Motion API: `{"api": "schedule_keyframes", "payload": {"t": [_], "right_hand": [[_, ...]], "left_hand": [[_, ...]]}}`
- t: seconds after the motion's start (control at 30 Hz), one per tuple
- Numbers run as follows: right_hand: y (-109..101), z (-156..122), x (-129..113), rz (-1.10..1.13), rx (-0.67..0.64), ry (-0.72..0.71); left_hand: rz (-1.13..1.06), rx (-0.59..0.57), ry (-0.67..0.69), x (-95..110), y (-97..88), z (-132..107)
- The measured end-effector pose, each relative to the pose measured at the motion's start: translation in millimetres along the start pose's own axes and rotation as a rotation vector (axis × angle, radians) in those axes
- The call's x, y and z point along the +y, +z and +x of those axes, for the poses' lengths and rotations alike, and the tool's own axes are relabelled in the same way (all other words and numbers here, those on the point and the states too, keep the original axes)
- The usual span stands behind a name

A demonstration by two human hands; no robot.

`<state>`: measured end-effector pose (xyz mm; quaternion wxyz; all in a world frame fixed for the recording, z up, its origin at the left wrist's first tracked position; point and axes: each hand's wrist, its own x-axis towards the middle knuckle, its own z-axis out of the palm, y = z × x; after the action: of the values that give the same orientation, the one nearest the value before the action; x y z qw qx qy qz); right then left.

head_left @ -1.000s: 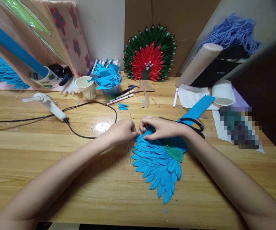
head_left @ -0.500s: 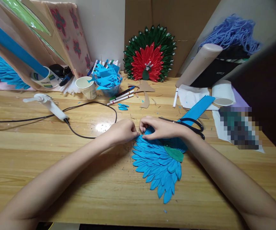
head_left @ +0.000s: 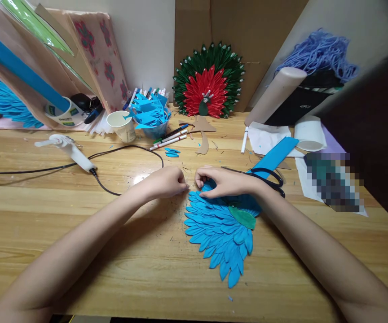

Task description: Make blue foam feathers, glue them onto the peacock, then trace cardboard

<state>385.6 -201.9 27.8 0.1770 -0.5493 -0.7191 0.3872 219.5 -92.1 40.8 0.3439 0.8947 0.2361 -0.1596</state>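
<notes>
Pinched shut on the far edge of the blue petal fan [head_left: 219, 229], which lies flat on the wooden table [head_left: 153, 269], the left hand [head_left: 167, 181] and right hand [head_left: 222, 181] appear to be seating a petal, so the next move calls for steady, even pressure.

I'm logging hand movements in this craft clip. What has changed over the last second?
The left hand drew slightly left, its curled fingertips now just off the edge of the blue petal piece. The right hand stays pinched on that piece's top edge. Scissors and glue gun lie as before; the view tilted a little.
</notes>
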Motion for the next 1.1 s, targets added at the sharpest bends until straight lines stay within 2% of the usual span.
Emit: {"api": "schedule_keyframes", "payload": {"t": [0.27, 0.47, 0.7, 0.8, 0.9, 1.0, 1.1], "right_hand": [[-3.7, -0.5, -1.9, 0.109, 0.000, 0.043], [2.8, 6.8, -5.7, 0.143, 0.298, 0.076], [20.1, 17.2, -22.5, 0.316, 0.428, 0.088], [15.8, 17.1, -22.5, 0.420, 0.566, 0.113], [6.1, 15.7, -17.7, 0.498, 0.675, 0.134], [-0.4, 15.6, -14.1, 0.562, 0.777, 0.152], [-0.1, 17.0, -15.2, 0.588, 0.831, 0.149]], "left_hand": [[-0.395, 0.098, 0.000, -2.7, -22.5, -0.5], [-0.616, 0.171, -0.019, 2.7, -27.0, -0.9], [-0.797, 0.190, 0.208, 6.8, -25.9, -4.2], [-0.836, 0.308, 0.227, 3.6, -29.1, -3.4], [-0.900, 0.381, 0.179, 0.1, -33.0, -1.5], [-0.950, 0.379, 0.151, -1.4, -32.6, 0.6], [-0.969, 0.340, 0.183, -0.4, -28.0, 2.3]]}}
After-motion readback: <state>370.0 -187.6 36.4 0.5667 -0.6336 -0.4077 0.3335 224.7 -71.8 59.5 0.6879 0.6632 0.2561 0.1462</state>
